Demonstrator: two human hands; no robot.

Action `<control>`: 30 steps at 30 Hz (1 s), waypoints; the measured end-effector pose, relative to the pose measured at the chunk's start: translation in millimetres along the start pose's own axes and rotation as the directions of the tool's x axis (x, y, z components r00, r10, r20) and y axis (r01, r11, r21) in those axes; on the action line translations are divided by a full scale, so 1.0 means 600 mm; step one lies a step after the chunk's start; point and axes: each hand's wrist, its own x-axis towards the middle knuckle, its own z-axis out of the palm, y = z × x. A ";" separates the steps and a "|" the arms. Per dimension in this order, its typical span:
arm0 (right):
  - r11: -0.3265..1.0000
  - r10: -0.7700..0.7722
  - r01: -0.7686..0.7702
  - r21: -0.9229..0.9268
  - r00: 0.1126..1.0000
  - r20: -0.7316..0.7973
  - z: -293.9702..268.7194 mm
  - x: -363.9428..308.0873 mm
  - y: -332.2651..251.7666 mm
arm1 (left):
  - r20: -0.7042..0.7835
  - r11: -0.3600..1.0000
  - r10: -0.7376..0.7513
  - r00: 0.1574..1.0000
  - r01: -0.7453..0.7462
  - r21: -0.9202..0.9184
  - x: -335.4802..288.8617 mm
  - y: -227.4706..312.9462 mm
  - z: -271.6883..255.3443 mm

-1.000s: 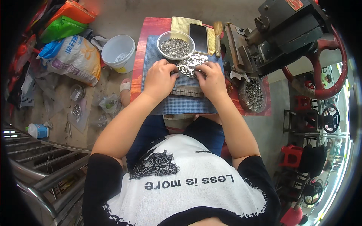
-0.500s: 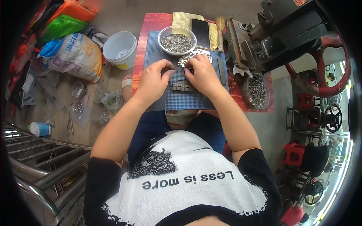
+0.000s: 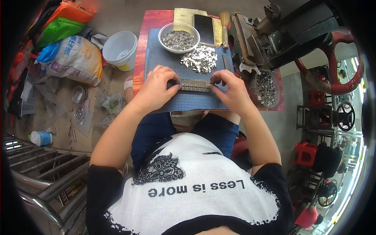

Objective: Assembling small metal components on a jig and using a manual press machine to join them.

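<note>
A slotted grey metal block (image 3: pixel 196 86) lies lengthwise across the blue ribbed mat (image 3: pixel 172 102). My left hand (image 3: pixel 159 87) is closed, thumb and fingertips at the block's left end. At the opposite end, the thumb and forefinger of my right hand (image 3: pixel 232 88) pinch the block's right tip; whether a small piece is also between them is hidden. Just beyond the block, small shiny metal pieces (image 3: pixel 199 59) lie in a loose pile. Behind them stands a clear round bowl (image 3: pixel 161 39) filled with thin metal pins (image 3: pixel 178 40).
A phone (image 3: pixel 204 29) on a yellow cloth (image 3: pixel 183 15) and a brush (image 3: pixel 225 29) lie at the back. To the right stand a black machine with a red handwheel (image 3: pixel 333 90) and a tub of metal parts (image 3: pixel 267 89). A white bucket (image 3: pixel 119 49) is left of the table.
My right hand has left the pile of metal pieces and come back to the block's right end. My left hand has lowered to its left end. The pile now shows fully.
</note>
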 end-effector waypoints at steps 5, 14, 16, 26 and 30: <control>0.972 -0.147 0.162 -0.173 0.984 0.098 0.007 -0.007 -0.014 | 0.046 0.999 -0.046 0.998 0.047 -0.022 0.008 -0.004 -0.004; 0.945 -0.172 0.169 -0.279 0.985 0.015 0.020 -0.015 -0.009 | 0.088 0.993 -0.105 0.990 0.110 -0.051 0.013 -0.002 -0.013; 0.960 -0.130 0.116 -0.256 0.991 -0.042 0.017 -0.008 -0.004 | 0.084 0.991 -0.118 0.989 0.123 -0.056 0.013 -0.002 -0.014; 0.945 -0.067 0.019 -0.326 0.988 -0.136 0.044 0.059 0.045 | -0.090 0.993 -0.106 0.990 0.102 -0.053 0.068 0.014 0.041; 0.956 -0.056 0.021 -0.292 0.992 -0.112 0.051 0.062 0.052 | -0.094 0.994 -0.111 0.989 0.112 0.004 0.087 0.028 0.061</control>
